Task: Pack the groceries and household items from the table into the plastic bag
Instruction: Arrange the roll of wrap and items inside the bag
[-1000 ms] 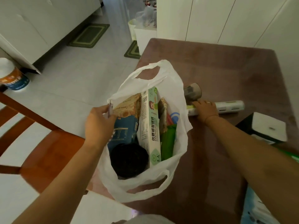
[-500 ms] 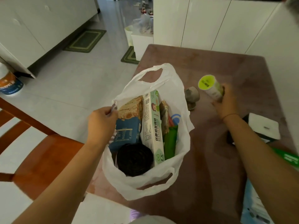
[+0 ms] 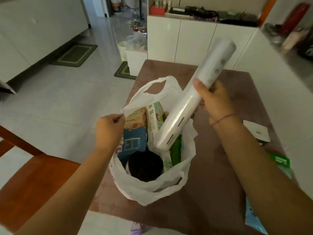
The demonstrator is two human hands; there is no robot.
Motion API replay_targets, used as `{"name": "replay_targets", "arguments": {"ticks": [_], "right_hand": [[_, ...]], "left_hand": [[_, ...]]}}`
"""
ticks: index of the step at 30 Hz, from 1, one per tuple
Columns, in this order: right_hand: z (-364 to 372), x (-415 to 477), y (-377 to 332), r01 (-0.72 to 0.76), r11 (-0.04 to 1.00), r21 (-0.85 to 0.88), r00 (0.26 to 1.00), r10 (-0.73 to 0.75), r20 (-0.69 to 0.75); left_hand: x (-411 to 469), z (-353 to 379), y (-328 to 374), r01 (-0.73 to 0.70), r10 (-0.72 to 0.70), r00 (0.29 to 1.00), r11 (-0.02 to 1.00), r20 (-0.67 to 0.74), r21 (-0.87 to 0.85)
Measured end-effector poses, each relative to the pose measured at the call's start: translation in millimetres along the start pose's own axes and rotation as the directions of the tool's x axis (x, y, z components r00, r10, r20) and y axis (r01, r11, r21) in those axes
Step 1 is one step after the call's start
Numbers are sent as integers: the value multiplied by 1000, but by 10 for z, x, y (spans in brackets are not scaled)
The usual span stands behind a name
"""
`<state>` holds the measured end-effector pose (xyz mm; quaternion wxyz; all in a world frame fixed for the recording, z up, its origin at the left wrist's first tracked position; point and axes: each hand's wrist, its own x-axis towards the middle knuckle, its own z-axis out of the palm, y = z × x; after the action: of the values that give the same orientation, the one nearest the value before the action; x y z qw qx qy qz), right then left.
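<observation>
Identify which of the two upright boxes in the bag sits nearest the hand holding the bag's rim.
The blue-and-tan box, right beside the left hand pinching the rim of the plastic bag; the white-and-green box stands further right, partly behind the roll.

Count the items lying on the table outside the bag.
3: a white-topped box at the table's right edge, a green packet nearer the person, and a light blue pack at the near right corner. The right hand and its roll may hide others.
</observation>
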<state>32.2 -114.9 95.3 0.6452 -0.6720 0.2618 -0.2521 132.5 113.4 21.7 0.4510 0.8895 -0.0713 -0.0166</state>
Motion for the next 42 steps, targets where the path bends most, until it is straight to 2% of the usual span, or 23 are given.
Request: {"name": "replay_targets", "arguments": {"ticks": [3, 5, 10, 13, 15, 17, 21, 23, 27, 31, 34, 36, 40, 42], "right_hand": [[204, -16, 283, -226, 972, -68, 970, 231, 77], [241, 2, 368, -297, 950, -94, 949, 305, 85], [289, -61, 525, -337, 906, -257, 909, 384, 161], [380, -118, 618, -326, 888, -324, 899, 397, 185], [418, -144, 644, -320, 889, -328, 898, 395, 194], [434, -158, 659, -320, 891, -322, 895, 396, 205], [465, -114, 669, -365, 881, -300, 874, 435, 215], [515, -53, 673, -422, 864, -276, 845, 485, 226], [636, 81, 734, -486, 815, -317, 808, 557, 192], [705, 272, 756, -430, 805, -409, 846, 517, 131], [688, 338, 799, -259, 721, -642, 907, 410, 95], [672, 307, 896, -155, 657, -738, 939, 329, 96], [589, 202, 976, -106, 648, -754, 967, 243, 73], [445, 147, 958, -26, 632, -775, 993, 108, 54]], "left_hand": [[20, -28, -5, 12, -12, 1000, 1000, 4, -1], [38, -46, -7, 13, -13, 1000, 1000, -2, 19], [156, 25, -9, -21, 19, 999, 999, 30, 46], [414, 112, 80, -127, 121, 992, 948, 39, 291], [607, 187, 249, -240, 207, 970, 883, 125, 403], [786, 304, 444, -330, 239, 937, 848, 256, 414], [1068, 526, 710, -372, 221, 902, 834, 371, 408], [1161, 568, 796, -352, 209, 914, 833, 348, 427], [1324, 544, 937, -341, 285, 937, 873, 205, 348], [1360, 527, 977, -397, 344, 916, 853, 205, 339], [1275, 571, 903, -423, 375, 905, 836, 199, 349], [1228, 570, 851, -433, 396, 901, 841, 174, 326], [1225, 523, 755, -470, 454, 882, 835, 124, 286], [1224, 490, 738, -459, 447, 888, 846, 106, 272]]}}
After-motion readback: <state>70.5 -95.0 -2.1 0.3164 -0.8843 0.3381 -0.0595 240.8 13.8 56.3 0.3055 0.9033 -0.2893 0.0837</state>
